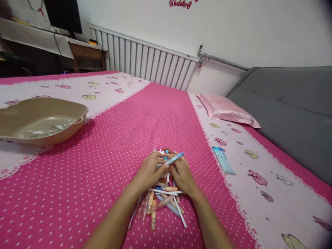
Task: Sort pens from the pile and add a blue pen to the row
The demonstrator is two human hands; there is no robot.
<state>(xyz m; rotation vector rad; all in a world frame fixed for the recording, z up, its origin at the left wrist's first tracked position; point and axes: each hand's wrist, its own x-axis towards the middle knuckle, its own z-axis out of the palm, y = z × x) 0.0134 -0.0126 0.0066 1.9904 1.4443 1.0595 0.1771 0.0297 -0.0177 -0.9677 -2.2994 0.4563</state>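
A blue pen (175, 158) with a darker blue end is held slantwise between my two hands. My left hand (151, 169) has its fingers closed on the pen's lower end. My right hand (183, 173) bends around the pen's middle, its fingertips partly hidden. Below and between the hands lies a loose pile of pen parts: orange barrels (153, 214), thin white refill tubes (179, 211), clear tubes and small brown and blue pieces. Several assembled light-blue pens (223, 160) lie side by side to the right.
A beige basin (64, 136) with white scraps inside stands at the left on the pink dotted bedspread (114, 138). A pink pillow (228, 110) rests by the grey headboard (290, 100). Behind the bed are a radiator (145, 57) and a desk with a monitor (63, 15).
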